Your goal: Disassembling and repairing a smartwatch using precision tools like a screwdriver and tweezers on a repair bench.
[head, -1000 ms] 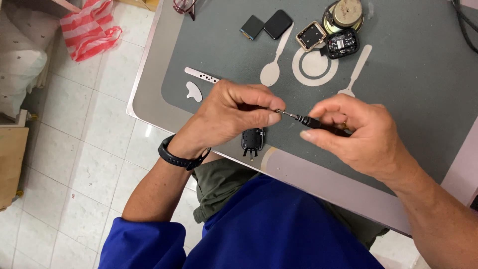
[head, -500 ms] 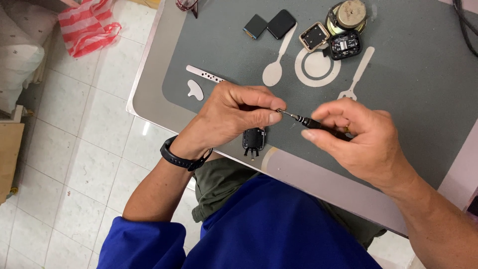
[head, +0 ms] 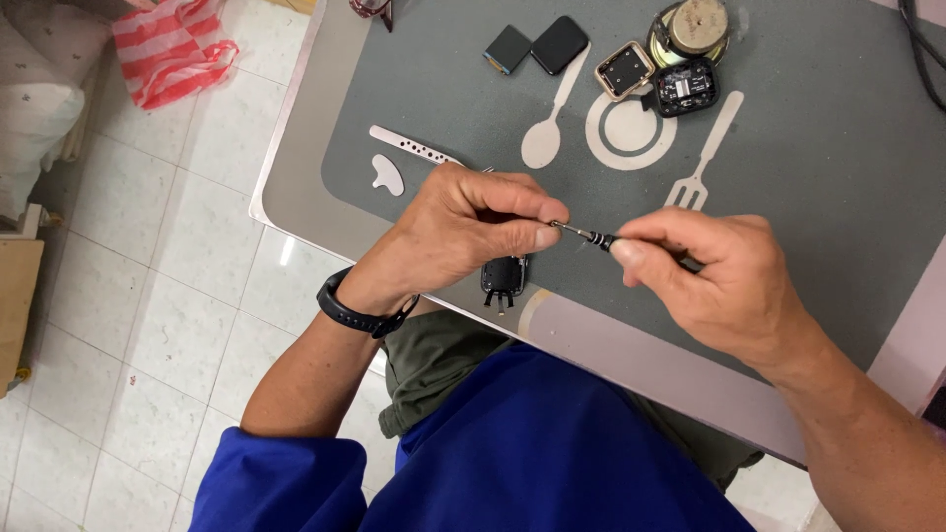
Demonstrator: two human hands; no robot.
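Pinching the metal tip of a small black screwdriver, the left hand is closed on the bit while the right hand grips the handle, above the grey mat's near edge. Since a second ago both hands have barely shifted; a black gadget lies under the left hand on the desk.

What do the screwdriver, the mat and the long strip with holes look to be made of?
Screwdriver: bright metal shaft, seemingly dark plastic or coated grip, pinched by both hands.
Mat: grey, matte, grainy, likely rubber or plastic.
Strip with holes: flat, pale, smooth-looking; metal or plastic, unclear.
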